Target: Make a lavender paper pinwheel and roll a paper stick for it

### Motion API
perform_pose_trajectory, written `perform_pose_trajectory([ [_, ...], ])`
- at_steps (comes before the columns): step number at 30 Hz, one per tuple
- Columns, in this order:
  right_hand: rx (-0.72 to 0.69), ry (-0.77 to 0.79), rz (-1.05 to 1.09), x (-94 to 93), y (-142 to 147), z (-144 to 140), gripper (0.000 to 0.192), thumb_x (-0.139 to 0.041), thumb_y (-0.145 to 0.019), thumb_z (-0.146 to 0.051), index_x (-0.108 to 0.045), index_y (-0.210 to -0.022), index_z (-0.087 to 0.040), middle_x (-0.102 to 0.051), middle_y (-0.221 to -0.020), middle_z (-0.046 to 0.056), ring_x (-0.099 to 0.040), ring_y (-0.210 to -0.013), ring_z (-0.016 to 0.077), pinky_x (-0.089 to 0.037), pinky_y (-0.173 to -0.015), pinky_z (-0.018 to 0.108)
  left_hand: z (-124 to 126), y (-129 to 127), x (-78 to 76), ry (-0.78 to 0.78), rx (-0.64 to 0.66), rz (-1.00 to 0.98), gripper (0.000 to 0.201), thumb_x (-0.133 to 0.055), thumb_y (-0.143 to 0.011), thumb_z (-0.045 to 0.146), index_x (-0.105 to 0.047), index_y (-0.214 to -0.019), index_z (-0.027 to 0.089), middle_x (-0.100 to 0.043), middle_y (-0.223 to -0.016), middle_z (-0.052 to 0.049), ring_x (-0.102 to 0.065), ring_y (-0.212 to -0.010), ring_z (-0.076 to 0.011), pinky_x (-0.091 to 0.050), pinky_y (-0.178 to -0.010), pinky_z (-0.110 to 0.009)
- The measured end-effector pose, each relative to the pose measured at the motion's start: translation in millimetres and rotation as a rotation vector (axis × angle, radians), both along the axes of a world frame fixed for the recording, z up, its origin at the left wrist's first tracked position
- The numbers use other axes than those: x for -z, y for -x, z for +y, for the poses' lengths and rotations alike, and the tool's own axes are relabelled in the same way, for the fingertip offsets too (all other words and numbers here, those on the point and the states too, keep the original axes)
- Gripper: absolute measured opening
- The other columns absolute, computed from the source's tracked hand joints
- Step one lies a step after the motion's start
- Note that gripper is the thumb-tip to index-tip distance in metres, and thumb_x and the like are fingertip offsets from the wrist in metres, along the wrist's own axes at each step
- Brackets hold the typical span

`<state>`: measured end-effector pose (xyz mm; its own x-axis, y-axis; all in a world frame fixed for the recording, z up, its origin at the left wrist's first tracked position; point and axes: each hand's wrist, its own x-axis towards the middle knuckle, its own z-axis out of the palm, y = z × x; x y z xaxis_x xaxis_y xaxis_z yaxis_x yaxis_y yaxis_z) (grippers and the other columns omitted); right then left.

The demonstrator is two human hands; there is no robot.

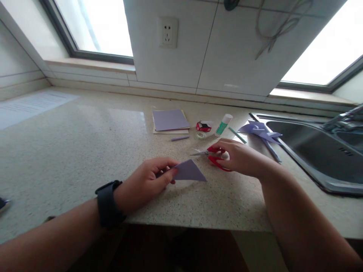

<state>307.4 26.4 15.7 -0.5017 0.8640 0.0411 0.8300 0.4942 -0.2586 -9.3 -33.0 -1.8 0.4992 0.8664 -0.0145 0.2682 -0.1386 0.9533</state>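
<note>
Now, left hand point(147, 181) pinching lilac paper triangle point(189, 170), right hand point(241, 158) gripping red-handled scissors point(211, 154), speckled stone counter point(70, 151).

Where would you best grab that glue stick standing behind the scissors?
Grip the glue stick around its green-and-white barrel, coming from above. It lies tilted on the counter, cap away, with the tape close on its left, so its upper side is freest.

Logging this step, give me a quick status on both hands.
Left hand pinches folded purple paper triangle on speckled stone counter. Right hand grips red-handled scissors. Nothing between them.
</note>
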Motion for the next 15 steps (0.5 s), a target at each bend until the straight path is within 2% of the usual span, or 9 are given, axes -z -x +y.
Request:
perform_pose_trajectory([
  [3,-0.007,0.006,0.047,-2.1,1,-4,0.034,-0.068,-0.083,-0.029,-0.067,-0.116,-0.019,-0.068,-0.116,0.012,-0.062,-0.109,0.0273,-0.048,-0.094,0.041,0,-1,-1.7,-0.005,0.004,-0.028,0.03,-0.053,-0.099,0.036,-0.07,-0.115,0.017,-0.068,-0.087,-0.005,-0.059,-0.073,-0.0143,-0.049,-0.063,-0.024],
  [7,0.033,0.052,0.081,-5.1,5,-9,0.041,-0.067,-0.085,-0.034,-0.065,-0.124,-0.018,-0.065,-0.124,0.014,-0.062,-0.111,0.0272,-0.051,-0.095,0.042,1,0,2.0,0.05,-0.026,-0.115,0.03,-0.055,-0.097,0.034,-0.067,-0.117,0.016,-0.067,-0.084,-0.004,-0.061,-0.072,-0.0154,-0.049,-0.062,-0.025],
  [10,0.048,-0.002,0.072,-5.8,9,-11,0.033,-0.065,-0.086,-0.031,-0.068,-0.117,-0.02,-0.069,-0.118,0.013,-0.064,-0.107,0.0266,-0.051,-0.092,0.041,5,1,8.2,0.085,-0.059,-0.18,0.034,-0.057,-0.096,0.032,-0.062,-0.125,0.016,-0.067,-0.083,-0.004,-0.058,-0.063,-0.0128,-0.048,-0.058,-0.025],
  [15,0.104,-0.064,0.02,-4.7,15,-12,0.028,-0.063,-0.087,-0.034,-0.071,-0.11,-0.019,-0.074,-0.102,0.011,-0.068,-0.09,0.025,-0.051,-0.081,0.039,12,0,9.8,0.108,-0.106,-0.287,0.04,-0.061,-0.093,0.03,-0.059,-0.129,0.014,-0.065,-0.089,-0.005,-0.061,-0.07,-0.0142,-0.05,-0.056,-0.024],
])
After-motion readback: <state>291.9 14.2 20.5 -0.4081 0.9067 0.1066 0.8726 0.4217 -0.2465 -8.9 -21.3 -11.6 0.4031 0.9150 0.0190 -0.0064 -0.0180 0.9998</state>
